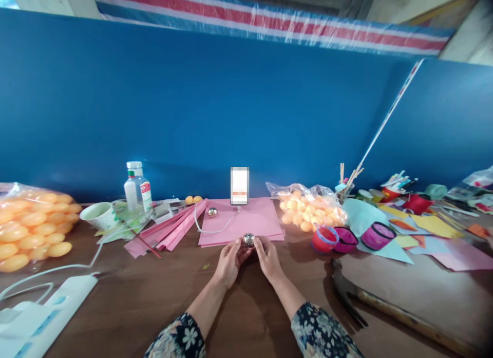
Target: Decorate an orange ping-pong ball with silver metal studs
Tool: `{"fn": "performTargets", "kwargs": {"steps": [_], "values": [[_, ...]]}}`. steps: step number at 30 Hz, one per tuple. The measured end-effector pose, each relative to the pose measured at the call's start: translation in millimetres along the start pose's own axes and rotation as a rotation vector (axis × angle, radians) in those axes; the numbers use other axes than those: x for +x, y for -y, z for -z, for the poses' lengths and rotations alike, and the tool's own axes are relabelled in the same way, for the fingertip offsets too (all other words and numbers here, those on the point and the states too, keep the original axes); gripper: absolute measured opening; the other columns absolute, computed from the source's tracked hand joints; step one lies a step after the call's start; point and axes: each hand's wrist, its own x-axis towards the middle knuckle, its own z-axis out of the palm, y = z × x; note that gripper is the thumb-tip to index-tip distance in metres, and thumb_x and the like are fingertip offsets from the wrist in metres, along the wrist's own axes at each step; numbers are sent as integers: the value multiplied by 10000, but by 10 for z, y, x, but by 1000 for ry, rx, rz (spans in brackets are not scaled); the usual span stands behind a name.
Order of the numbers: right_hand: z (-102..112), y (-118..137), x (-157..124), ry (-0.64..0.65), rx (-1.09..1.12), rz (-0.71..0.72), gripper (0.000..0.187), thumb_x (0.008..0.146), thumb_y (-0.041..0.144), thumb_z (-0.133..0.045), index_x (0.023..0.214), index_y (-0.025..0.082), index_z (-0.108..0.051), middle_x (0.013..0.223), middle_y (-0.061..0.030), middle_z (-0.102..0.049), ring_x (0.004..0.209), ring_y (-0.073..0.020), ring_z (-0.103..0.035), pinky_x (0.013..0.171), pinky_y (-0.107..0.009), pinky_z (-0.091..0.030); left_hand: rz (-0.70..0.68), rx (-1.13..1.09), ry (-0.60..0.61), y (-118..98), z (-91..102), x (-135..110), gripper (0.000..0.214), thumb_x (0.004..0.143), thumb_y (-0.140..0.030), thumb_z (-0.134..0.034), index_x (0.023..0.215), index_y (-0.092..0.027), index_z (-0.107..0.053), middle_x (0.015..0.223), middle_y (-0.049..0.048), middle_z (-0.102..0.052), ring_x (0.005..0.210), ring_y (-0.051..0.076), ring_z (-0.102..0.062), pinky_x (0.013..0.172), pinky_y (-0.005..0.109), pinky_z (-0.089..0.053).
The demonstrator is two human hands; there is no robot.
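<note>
A small shiny silver bell-like ball (pixel 248 240) is pinched between my two hands over the middle of the table's front. My left hand (pixel 230 263) grips it from the left, fingers curled. From the other side, my right hand (pixel 268 259) holds it with thumb and fingers. Just beyond my fingertips lie pink paper sheets (pixel 262 219). A second ball (pixel 212 212), shiny and of similar size, rests on the left part of those sheets. A phone (pixel 239 186), its screen pixelated, stands upright at the back of the paper with a white cable (pixel 200 227) attached.
Bags of orange balls stand left (pixel 34 229) and right (pixel 308 209). A bottle (pixel 134 186), paper cup (pixel 98 215) and folded pink strips (pixel 173 229) are at left, with a power strip (pixel 57 317) nearer. A hammer (pixel 389 306) and small fabric rings (pixel 379 236) lie right.
</note>
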Motion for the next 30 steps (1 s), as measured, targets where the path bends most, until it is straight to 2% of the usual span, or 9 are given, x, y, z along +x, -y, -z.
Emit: {"fn": "performTargets", "kwargs": {"steps": [5, 10, 12, 17, 22, 26, 30], "values": [[-7, -6, -13, -7, -12, -4, 286, 837, 346, -411, 855, 151, -619, 805, -63, -647, 754, -168, -591, 699, -265, -465, -27, 39, -7, 9, 2, -13, 293, 673, -216, -643, 948, -120, -616, 916, 88, -664, 784, 148, -618, 762, 274, -473], [-38, -11, -18, -54, 91, 1, 290, 828, 325, -427, 1031, 162, -555, 982, -80, -622, 883, -177, -582, 783, -299, -473, -42, 50, -15, 7, -12, -6, 274, 673, -249, -642, 912, -120, -608, 876, 82, -664, 700, 127, -622, 724, 268, -483], [-42, -13, -14, -27, 118, -2, 304, 820, 320, -441, 1067, 170, -536, 1034, -85, -605, 922, -185, -573, 801, -314, -474, -38, 45, -22, 3, -16, -2, 247, 687, -262, -628, 885, -116, -611, 862, 79, -664, 691, 119, -619, 729, 268, -483], [-24, 0, -2, -3, 90, -18, 279, 838, 322, -403, 990, 168, -580, 941, -76, -637, 874, -183, -583, 784, -308, -474, -18, 32, -44, 8, -10, 10, 223, 682, -290, -630, 818, -113, -627, 804, 70, -665, 695, 121, -613, 723, 262, -486], [-6, 48, -3, 26, 75, -7, 295, 850, 335, -378, 945, 163, -599, 881, -60, -648, 791, -167, -593, 723, -269, -475, -19, 42, -35, 4, -10, 6, 249, 664, -279, -648, 858, -124, -622, 804, 61, -656, 679, 108, -603, 673, 232, -489], [-20, 35, -11, 21, 107, -12, 281, 850, 329, -383, 991, 167, -563, 920, -61, -636, 836, -168, -588, 754, -272, -473, -29, 76, -32, 12, -8, 5, 302, 686, -291, -626, 946, -138, -604, 812, 57, -652, 660, 99, -597, 640, 219, -485], [-28, -16, -5, -11, 103, -4, 276, 848, 323, -380, 1007, 172, -548, 957, -67, -626, 875, -169, -579, 793, -289, -466, -17, 127, -40, 20, -8, 3, 294, 668, -305, -638, 891, -113, -620, 753, 61, -651, 629, 103, -594, 607, 210, -478]]}}
